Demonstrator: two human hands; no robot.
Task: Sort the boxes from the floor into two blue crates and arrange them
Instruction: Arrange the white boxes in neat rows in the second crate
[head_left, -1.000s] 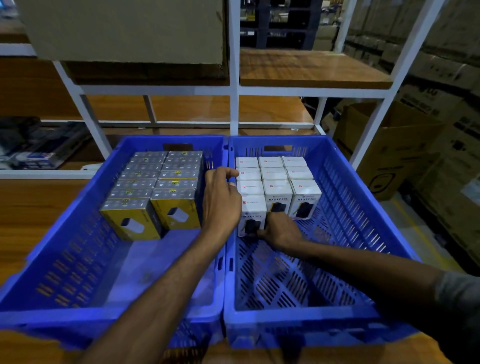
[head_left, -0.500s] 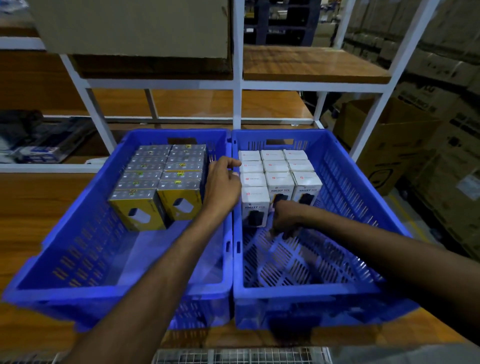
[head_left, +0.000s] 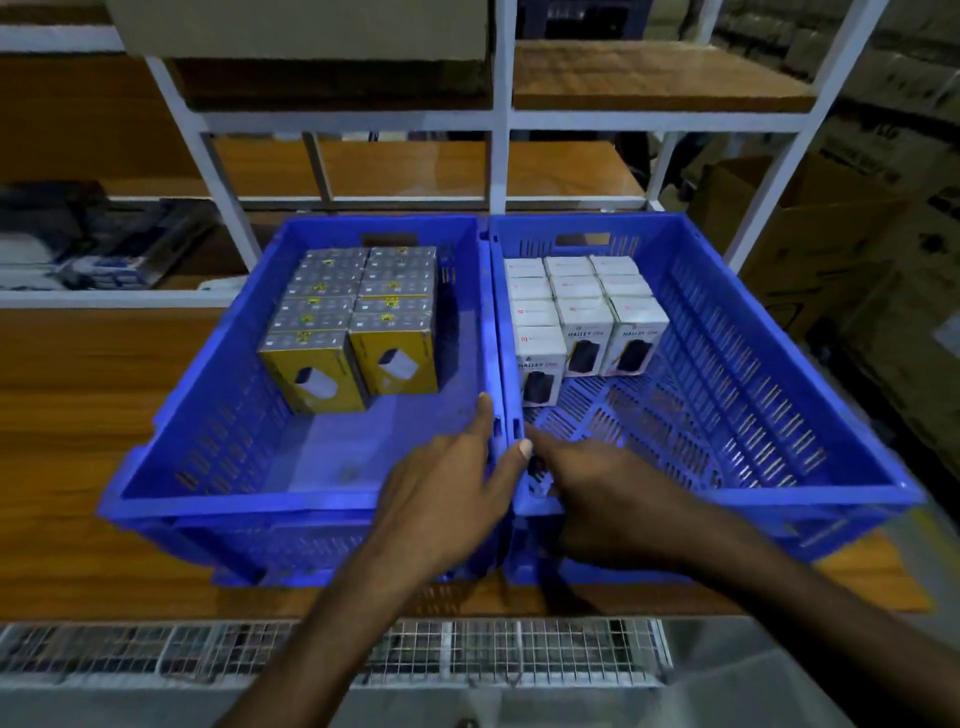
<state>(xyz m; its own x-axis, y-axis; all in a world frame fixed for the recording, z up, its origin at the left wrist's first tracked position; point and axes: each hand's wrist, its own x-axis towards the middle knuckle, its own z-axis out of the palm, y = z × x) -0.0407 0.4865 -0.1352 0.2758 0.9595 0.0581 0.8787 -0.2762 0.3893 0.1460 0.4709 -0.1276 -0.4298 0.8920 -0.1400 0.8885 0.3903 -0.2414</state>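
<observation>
- Two rows of yellow cardboard boxes (head_left: 347, 332) with grey tops are packed against the far wall of the left blue perforated plastic crate (head_left: 171, 457); the near half of its floor is bare.
- Three rows of white cardboard boxes (head_left: 582, 312) printed with a dark product picture are packed at the far left of the right blue perforated plastic crate (head_left: 810, 405); the leftmost row reaches one box nearer than the other two.
- The two crates are set side by side, their inner walls touching, on a brown wooden shelf board (head_left: 78, 415).
- The left hand (head_left: 447, 499) is laid over the inner wall of the left crate, fingers extended and loosely spread; nothing is grasped.
- The right hand (head_left: 597, 493) is placed at the near inner corner of the right crate, index finger extended toward the shared walls; whether the rim is gripped cannot be told.
- A white metal rack frame (head_left: 498, 119) is seen behind the crates, brown cardboard cartons (head_left: 831, 249) to the right, and a wire mesh panel (head_left: 156, 654) below the board's near edge.
</observation>
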